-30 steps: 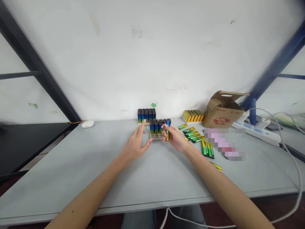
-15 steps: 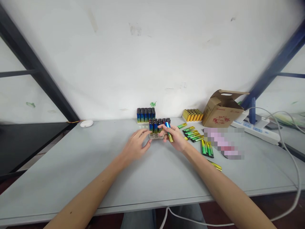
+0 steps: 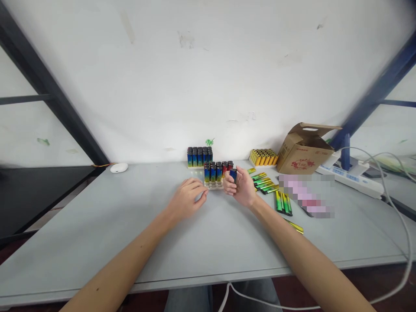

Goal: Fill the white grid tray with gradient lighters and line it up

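My right hand [image 3: 241,187] is closed around a blue lighter [image 3: 233,174], held upright with its dark top up, just right of the near tray. The fingers hide its lower part. My left hand [image 3: 187,195] is loosely bent over the table with thumb and fingers apart, its fingertips by the left front corner of the tray; nothing shows in it. The pale tray [image 3: 212,187] has empty sockets along its front. In it stand blue-and-yellow lighters [image 3: 212,174] and some red lighters [image 3: 224,168], partly hidden by my right hand.
Behind stands a block of blue lighters [image 3: 199,158]. To the right are a tray of yellow cylinders [image 3: 264,157], a cardboard box [image 3: 302,156], loose green-and-yellow lighters [image 3: 283,203], a blurred pink object [image 3: 303,195] and a power strip [image 3: 352,175]. A white case [image 3: 119,167] lies far left.
The lighter in my right hand has turned from slanting, yellow end toward me, to upright with its dark top up. My right fingers have drawn off the tray; my left hand is nearly still.
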Demonstrator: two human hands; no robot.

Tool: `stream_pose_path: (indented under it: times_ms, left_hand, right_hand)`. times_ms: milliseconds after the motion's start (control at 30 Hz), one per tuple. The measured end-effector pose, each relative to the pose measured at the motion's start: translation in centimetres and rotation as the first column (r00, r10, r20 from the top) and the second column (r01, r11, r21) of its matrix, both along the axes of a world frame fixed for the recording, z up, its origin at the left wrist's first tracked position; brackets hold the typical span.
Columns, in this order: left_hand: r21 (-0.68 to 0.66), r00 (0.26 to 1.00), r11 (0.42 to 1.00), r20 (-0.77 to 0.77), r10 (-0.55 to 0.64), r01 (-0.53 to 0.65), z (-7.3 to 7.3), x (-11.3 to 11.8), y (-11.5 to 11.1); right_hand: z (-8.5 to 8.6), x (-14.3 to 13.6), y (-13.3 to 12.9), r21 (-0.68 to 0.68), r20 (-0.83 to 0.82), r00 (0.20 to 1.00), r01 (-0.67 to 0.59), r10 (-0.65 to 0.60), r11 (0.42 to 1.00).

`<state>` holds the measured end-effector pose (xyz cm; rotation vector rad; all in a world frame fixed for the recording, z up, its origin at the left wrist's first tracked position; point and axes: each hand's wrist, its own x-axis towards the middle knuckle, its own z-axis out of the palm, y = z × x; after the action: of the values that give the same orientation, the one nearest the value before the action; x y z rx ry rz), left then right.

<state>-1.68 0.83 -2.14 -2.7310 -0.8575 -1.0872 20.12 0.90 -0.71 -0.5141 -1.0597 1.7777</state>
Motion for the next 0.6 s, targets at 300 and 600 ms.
stream_pose_path:
  times_ms: [300,600]
  left_hand:
    - [-0.011,1.0,1.0,-0.009,0.005,-0.005,-0.1,-0.1,0.1]
    - [-0.03,1.0,1.0,-0.027,0.006,-0.007,0.0,-0.1,-0.1]
  right_hand:
    - [-0.8,-0.9,0.3,0.044,0.141,0.967,0.21,-0.214,0.977]
    - [0.6,-1.1,-0.3,0.018,0.069,0.963,0.261,-0.262,0.965]
